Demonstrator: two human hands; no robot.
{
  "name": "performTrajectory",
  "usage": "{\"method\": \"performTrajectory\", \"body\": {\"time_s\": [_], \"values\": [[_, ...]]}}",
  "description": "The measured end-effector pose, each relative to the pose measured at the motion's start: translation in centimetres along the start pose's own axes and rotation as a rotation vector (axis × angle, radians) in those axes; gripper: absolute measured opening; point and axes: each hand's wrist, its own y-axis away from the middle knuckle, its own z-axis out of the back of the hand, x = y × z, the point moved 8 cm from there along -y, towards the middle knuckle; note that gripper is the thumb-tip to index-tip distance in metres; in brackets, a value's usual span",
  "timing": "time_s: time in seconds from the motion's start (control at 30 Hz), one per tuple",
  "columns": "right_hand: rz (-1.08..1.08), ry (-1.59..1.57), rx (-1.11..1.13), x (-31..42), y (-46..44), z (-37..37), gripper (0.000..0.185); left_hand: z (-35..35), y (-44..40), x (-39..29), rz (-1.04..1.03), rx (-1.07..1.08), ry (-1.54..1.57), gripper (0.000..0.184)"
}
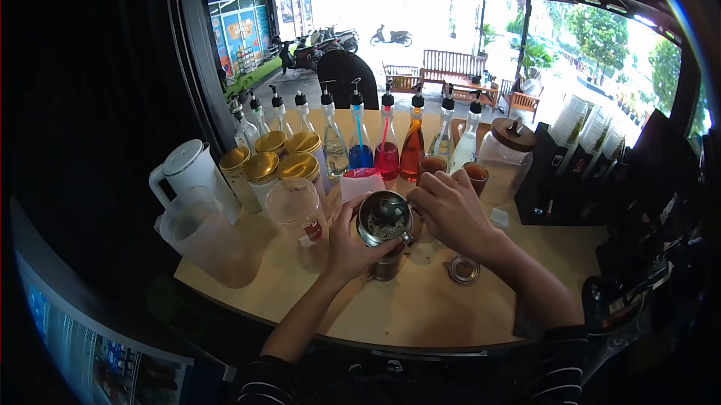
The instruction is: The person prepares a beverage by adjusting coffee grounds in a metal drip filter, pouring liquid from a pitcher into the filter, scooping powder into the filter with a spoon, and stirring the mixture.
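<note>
My left hand [350, 246] is wrapped round a metal pitcher [373, 232], tilted so that its open mouth faces me. Dark, frothy liquid shows inside it. My right hand [453, 211] pinches the handle of a spoon [388, 210], whose bowl is over the pitcher's mouth. Partly hidden below the pitcher stands a glass jar [387, 268] with brown contents. To its right, a round glass lid [463, 270] lies on the counter. A clear plastic tub [294, 206] stands left of my left hand, and a red and white packet [362, 183] is just behind the pitcher.
Pump bottles [387, 153] of syrup line the counter's back. Gold-lidded jars [300, 167], a white pitcher [191, 168] and a translucent jug [203, 232] crowd the left. A wooden-lidded jar [507, 161] and a black cup holder [563, 179] stand right. The counter's front edge [420, 343] is near me.
</note>
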Motion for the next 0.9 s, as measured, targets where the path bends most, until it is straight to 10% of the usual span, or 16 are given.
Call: {"method": "performTrajectory", "body": {"time_s": [0.53,0.9], "values": [[-0.069,-0.036,0.037,-0.2,0.4,0.3,0.016,0.2,0.3,-1.2,-0.014,0.054,-0.019,0.085],[-0.150,-0.199,0.095,-0.1,-1.0,1.1,0.017,-2.1,-2.5,-7.4,-0.485,0.169,-0.530,0.017]]}}
